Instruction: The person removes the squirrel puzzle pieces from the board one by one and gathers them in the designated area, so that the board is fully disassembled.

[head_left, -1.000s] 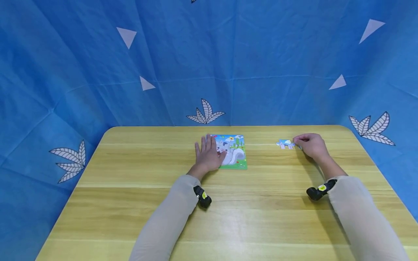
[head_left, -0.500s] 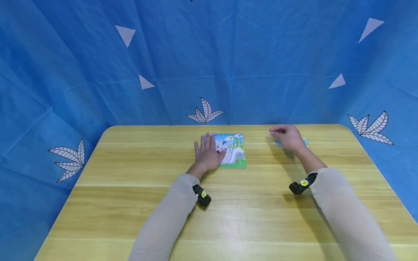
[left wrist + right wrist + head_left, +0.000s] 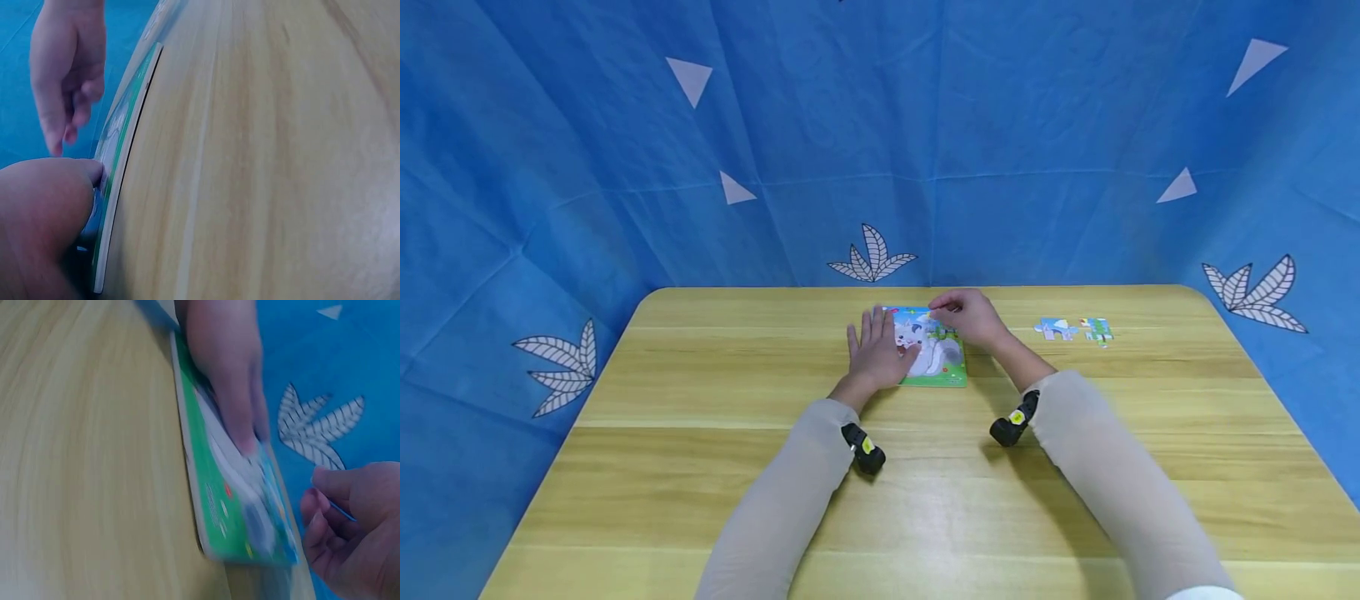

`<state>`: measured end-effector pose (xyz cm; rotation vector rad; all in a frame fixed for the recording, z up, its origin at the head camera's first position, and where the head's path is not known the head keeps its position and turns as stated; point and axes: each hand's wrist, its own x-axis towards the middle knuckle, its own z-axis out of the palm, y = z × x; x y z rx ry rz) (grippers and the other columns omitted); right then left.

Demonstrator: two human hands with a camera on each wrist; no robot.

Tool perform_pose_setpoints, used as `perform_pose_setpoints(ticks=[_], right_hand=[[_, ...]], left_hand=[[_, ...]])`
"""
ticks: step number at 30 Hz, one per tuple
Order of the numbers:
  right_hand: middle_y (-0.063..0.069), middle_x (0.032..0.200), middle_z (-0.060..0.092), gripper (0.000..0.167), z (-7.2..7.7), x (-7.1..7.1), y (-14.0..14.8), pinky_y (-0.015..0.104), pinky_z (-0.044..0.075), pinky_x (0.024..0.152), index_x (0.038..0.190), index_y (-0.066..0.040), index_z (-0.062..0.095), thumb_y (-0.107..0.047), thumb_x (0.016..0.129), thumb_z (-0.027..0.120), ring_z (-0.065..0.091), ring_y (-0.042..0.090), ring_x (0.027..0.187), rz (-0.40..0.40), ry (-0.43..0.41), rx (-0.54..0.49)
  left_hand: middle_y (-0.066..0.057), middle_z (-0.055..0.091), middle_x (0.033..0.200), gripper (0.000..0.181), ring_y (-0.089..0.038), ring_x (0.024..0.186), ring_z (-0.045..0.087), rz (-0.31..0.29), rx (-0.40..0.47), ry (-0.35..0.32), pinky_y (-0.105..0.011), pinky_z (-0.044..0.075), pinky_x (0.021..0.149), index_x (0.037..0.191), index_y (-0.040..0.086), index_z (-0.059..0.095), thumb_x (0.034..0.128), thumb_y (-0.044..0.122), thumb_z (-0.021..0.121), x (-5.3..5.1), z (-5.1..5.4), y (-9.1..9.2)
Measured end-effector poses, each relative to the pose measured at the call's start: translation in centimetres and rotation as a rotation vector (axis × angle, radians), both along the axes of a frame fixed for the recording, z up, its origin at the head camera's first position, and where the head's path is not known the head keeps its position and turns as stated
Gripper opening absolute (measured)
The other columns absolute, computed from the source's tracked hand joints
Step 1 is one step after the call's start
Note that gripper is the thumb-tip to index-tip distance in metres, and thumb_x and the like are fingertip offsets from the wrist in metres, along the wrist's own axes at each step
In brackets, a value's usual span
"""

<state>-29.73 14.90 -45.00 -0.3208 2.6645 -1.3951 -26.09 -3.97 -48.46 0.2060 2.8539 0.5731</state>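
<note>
A square jigsaw puzzle board (image 3: 953, 373) with a green lower edge and a pale, bushy-tailed animal lies near the table's back edge. My left hand (image 3: 877, 354) rests on its left part, fingers spread and straight. Over the board's upper right corner is my right hand (image 3: 973, 319), thumb and fingertips pinched together. Between them, in the right wrist view, a thin blue edge of what looks like a puzzle piece (image 3: 343, 510) shows; the rest of it is hidden by the fingers. The left wrist view shows the board's edge (image 3: 128, 156) and both hands.
Loose puzzle pieces (image 3: 1057, 329) lie to the right of the board, with a greenish group (image 3: 1097, 328) beside them. The wooden table (image 3: 940, 500) ends at a blue patterned curtain (image 3: 1000, 167) behind it.
My right hand has moved left from the loose pieces to the board's upper right corner, fingers still pinched, uncovering the pieces. My left hand has stayed on the board.
</note>
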Motion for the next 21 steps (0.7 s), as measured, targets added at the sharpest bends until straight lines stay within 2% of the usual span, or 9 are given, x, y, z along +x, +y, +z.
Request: perform_pose_setpoints(ticks=[4,12,18,21], right_hand=[[0.017,0.106,0.071,0.019,-0.6,-0.2,-2.1,0.025,0.049,0.07,0.113,0.004,0.073,-0.006,0.101,0.063,0.06,0.02,0.083,-0.004,-0.01,-0.017],[0.017,0.111,0.071,0.017,-1.7,-0.2,-3.9,0.035,0.051,0.085,0.11,0.001,0.075,-0.005,0.1,0.062,0.062,0.026,0.096,-0.047,-0.019,0.029],[0.015,0.103,0.072,0.015,-1.9,-0.1,-4.1,0.036,0.05,0.081,0.106,-0.001,0.076,-0.008,0.099,0.065,0.062,0.025,0.091,-0.08,-0.011,0.067],[0.014,0.102,0.074,0.014,-1.9,-0.1,-4.2,0.036,0.05,0.081,0.105,-0.004,0.077,-0.012,0.098,0.068,0.063,0.025,0.091,-0.096,-0.011,0.092]], left_hand=[[-0.012,-0.008,0.171,0.084,-0.031,0.156,-0.014,-0.002,0.018,0.018,-0.055,-0.014,0.121,0.164,0.006,0.002,0.1055,0.053,0.041,0.1,0.1,-0.1],[-0.011,-0.01,0.171,0.085,-0.03,0.155,-0.015,-0.003,0.03,0.023,-0.055,-0.015,0.121,0.164,0.007,0.001,0.1051,0.054,0.041,-0.2,-0.5,-0.2],[-0.014,-0.001,0.171,0.079,-0.033,0.156,-0.007,-0.008,0.091,0.052,-0.056,-0.009,0.123,0.163,0.004,0.011,0.1059,0.046,0.046,0.2,0.4,-0.6],[-0.017,0.004,0.17,0.077,-0.035,0.156,-0.002,-0.023,0.09,0.072,-0.055,-0.002,0.124,0.163,0.002,0.014,0.1061,0.042,0.047,0.3,0.9,-1.1]])
